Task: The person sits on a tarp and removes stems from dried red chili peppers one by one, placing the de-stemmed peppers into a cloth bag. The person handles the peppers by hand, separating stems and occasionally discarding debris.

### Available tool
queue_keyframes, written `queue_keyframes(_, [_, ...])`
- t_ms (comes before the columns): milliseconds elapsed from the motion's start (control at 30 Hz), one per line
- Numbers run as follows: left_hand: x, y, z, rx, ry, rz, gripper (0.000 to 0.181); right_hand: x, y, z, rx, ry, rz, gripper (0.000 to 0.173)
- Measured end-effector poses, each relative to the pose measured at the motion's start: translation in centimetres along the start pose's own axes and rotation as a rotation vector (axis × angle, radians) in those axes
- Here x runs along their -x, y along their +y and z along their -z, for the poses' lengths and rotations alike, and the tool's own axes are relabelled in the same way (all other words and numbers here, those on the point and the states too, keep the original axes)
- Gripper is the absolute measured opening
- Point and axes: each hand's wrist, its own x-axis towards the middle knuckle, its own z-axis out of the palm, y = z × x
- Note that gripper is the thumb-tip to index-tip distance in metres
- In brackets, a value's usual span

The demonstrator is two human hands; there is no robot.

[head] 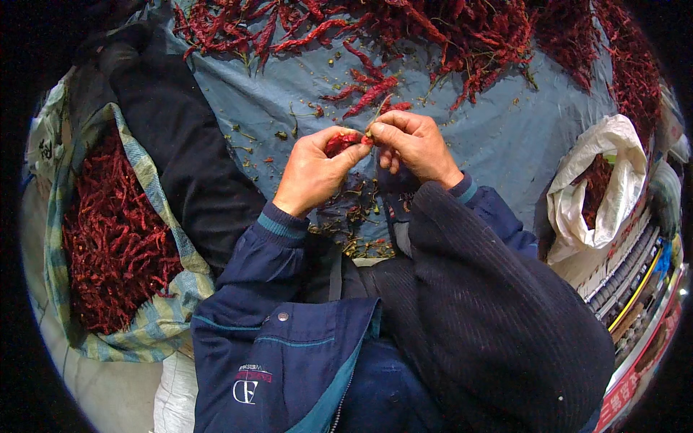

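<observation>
Between my two hands is a dried red chilli pepper (342, 142), held above a blue tarp (487, 146). My left hand (316, 168) grips its red body between thumb and fingers. At the stem end, my right hand (414, 142) pinches the thin pale green stem (380, 110) between thumb and forefinger. Just beyond my hands, a few loose dried chillies (372, 96) lie on the tarp. Broken stems and caps (354, 208) litter the tarp below my hands, and more bits are scattered to the left.
A large heap of dried chillies (476, 38) spans the far side. At left, a checked cloth sack (189, 295) holds many chillies (119, 243). On the right stands a white woven sack (622, 162) with chillies inside, near a box of tools (631, 297). My dark-trousered legs flank the tarp.
</observation>
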Motion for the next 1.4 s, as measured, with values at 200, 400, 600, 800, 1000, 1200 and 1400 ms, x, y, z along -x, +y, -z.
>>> queue_keyframes(200, [0.5,0.2,-0.4,-0.02,-0.016,-0.084,0.021,0.0,0.2,0.7,-0.039,-0.144,0.016,0.018])
queue_keyframes(400, [0.5,0.2,-0.5,-0.038,0.042,-0.052,0.015,-0.2,-1.0,0.3,0.12,-0.118,0.176,0.011])
queue_keyframes(600, [0.4,0.8,-3.3,0.606,0.22,0.234,0.02,0.3,-0.1,-1.2,0.533,0.133,0.894,0.009])
queue_keyframes(800, [-2.1,0.3,0.2,0.099,0.339,-0.075,0.027,0.6,0.9,0.3,1.085,-0.064,0.444,0.032])
queue_keyframes(1000, [-7.3,1.9,-1.9,-0.94,0.318,-0.457,0.031,-2.9,1.1,4.2,0.767,0.322,0.346,0.031])
queue_keyframes(1200, [-9.6,1.8,-2.9,-1.144,0.339,-0.427,0.02,-3.0,0.6,4.9,0.215,0.333,0.005,0.033])
queue_keyframes(1400, [-6.0,2.7,-3.3,-1.051,0.316,-0.445,0.022,-2.7,-0.6,4.0,-0.088,0.298,0.068,0.019])
